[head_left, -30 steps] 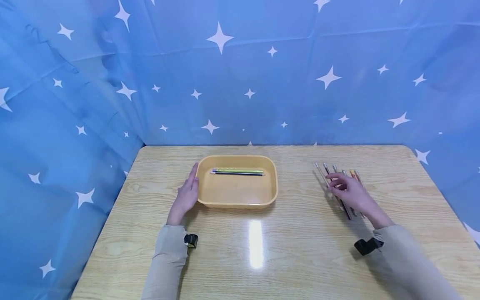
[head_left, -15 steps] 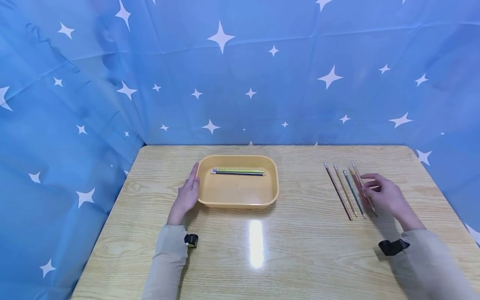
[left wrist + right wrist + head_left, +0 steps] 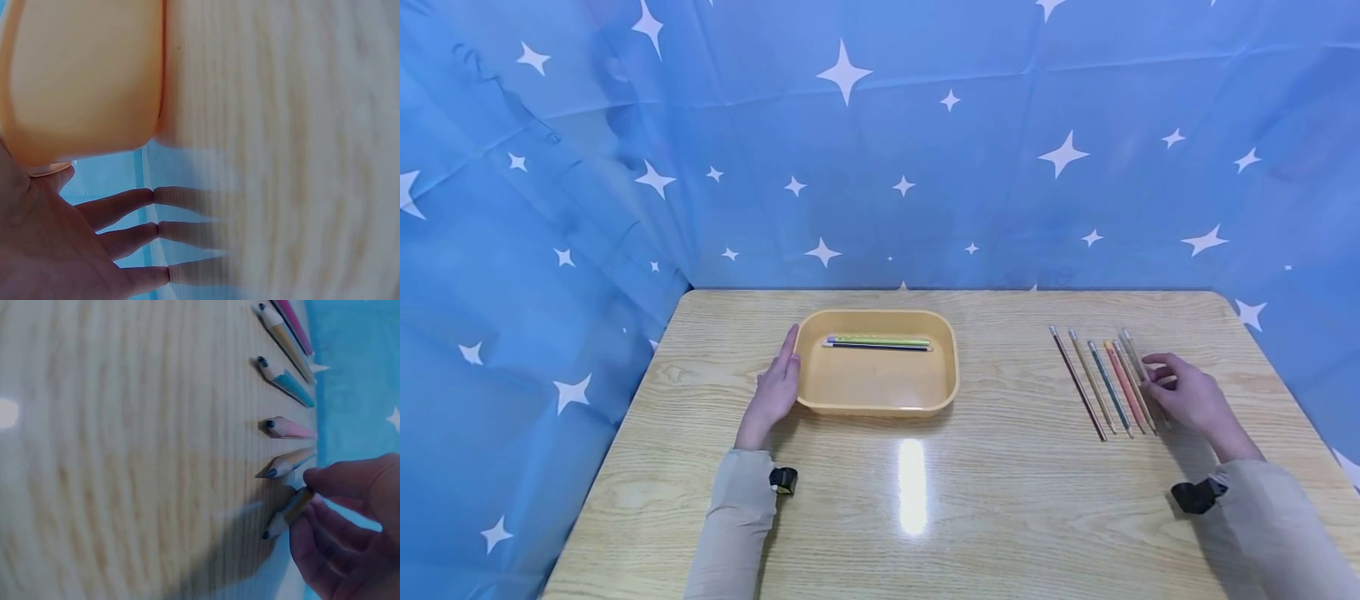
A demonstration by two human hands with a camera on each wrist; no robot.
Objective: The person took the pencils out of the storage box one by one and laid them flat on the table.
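In the head view my left hand (image 3: 778,387) rests along the left side of a tan plastic tray (image 3: 880,410), fingers extended. The left wrist view shows those fingers (image 3: 122,242) straight, with the tips on the tabletop and the thumb by the tray's rim. Inside the tray lie a green pencil (image 3: 887,340) and a dark blue pencil (image 3: 876,347). My right hand (image 3: 1195,400) is at the right end of a row of pencils. In the right wrist view, thumb and fingers pinch a yellowish-brown pencil (image 3: 295,510), its sharpened tip near the table.
Beside the pinched pencil lie several more, including a pink pencil (image 3: 1127,390), a teal pencil (image 3: 1108,387), a tan pencil (image 3: 1092,379) and a dark red pencil (image 3: 1077,382). A blue starred curtain (image 3: 970,167) borders the wooden table (image 3: 1015,517) at the back and sides.
My right hand has moved right, carrying a pencil from the left end of the row to its right end. The other pencils are now more visible. The left hand and tray have stayed put.
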